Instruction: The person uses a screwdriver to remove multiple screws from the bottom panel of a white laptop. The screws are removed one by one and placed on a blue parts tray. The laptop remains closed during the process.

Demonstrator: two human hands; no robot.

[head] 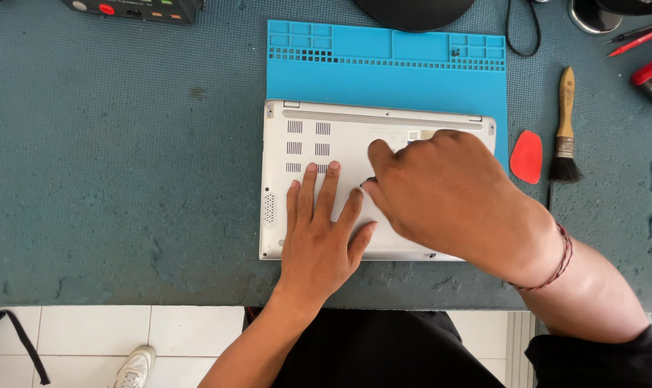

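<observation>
We pinch something small and dark between right hand thumb and forefinger, too hidden to name, while our left hand lies flat, fingers spread, gripping nothing. Both rest on one silver laptop, underside up, near the tabletop's front edge, half on one blue mat. Toward the right edge lie one red pick and one brush.

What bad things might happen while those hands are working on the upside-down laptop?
The right hand pinches something small and dark over the laptop; it might slip and scratch the silver cover. A tiny loose part could roll off onto the bench instead of the blue mat. The left hand presses flat, and pushing too hard may bend the thin cover.
</observation>
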